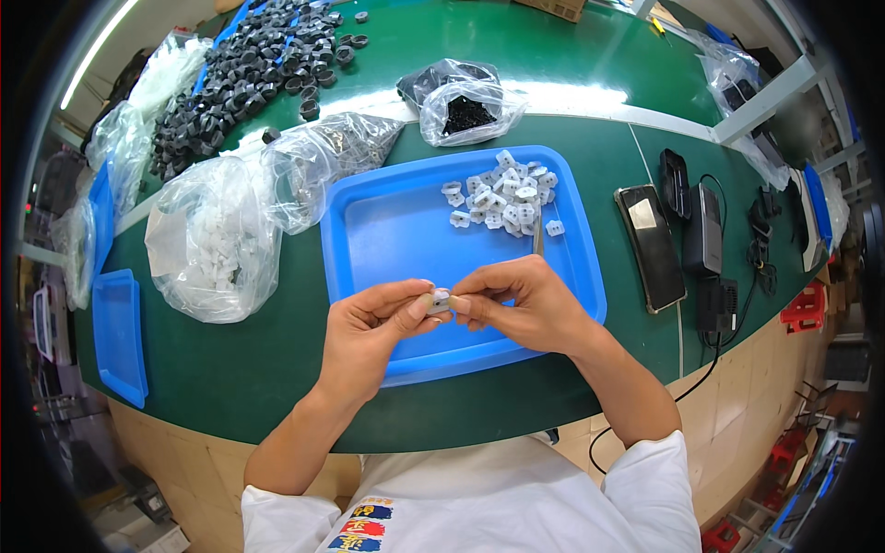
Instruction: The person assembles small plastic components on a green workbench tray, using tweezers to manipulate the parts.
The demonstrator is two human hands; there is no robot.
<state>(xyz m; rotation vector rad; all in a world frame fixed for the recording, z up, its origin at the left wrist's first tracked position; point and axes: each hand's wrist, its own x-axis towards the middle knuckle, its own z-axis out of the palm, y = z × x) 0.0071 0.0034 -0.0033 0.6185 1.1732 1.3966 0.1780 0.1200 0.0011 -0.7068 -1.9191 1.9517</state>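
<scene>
Over the near half of a blue tray [369, 376], both my hands meet at a small white plastic part [441, 301]. My left hand [373, 327] pinches it between thumb and fingers. On its other side, my right hand [530, 300] is closed, with thumb and fingertip pressed together at the part's edge; whether something smaller sits in that pinch is hidden. Many similar white plastic parts [505, 195] lie heaped in the tray's far right corner. A thin metal tool, perhaps tweezers [538, 236], lies beside the heap, partly covered by my right hand.
Left of the tray stand a clear bag of white parts [217, 244] and a bag of grey pieces [355, 147]. Behind are a bag of black bits [470, 111] and piled black caps [249, 78]. A phone [650, 247] and a corded black device [705, 230] lie right.
</scene>
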